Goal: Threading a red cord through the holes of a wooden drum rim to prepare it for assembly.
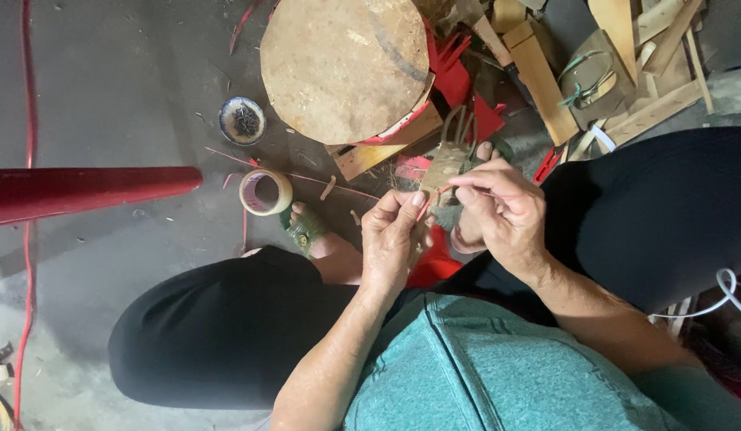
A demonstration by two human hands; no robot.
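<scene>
Sitting near tape roll, small bowl (dark bits inside)

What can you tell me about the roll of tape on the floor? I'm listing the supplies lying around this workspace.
The roll of pale, cream-coloured tape lies flat on the grey concrete floor, its round hole facing up, with the inner core looking pinkish. It seems fairly full. It sits just right of the tip of a glossy red pole and below a small blue-and-white bowl. A thin red strip runs close by it. The toes of a foot in a green sandal lie beside it; neither hand touches it.
</scene>
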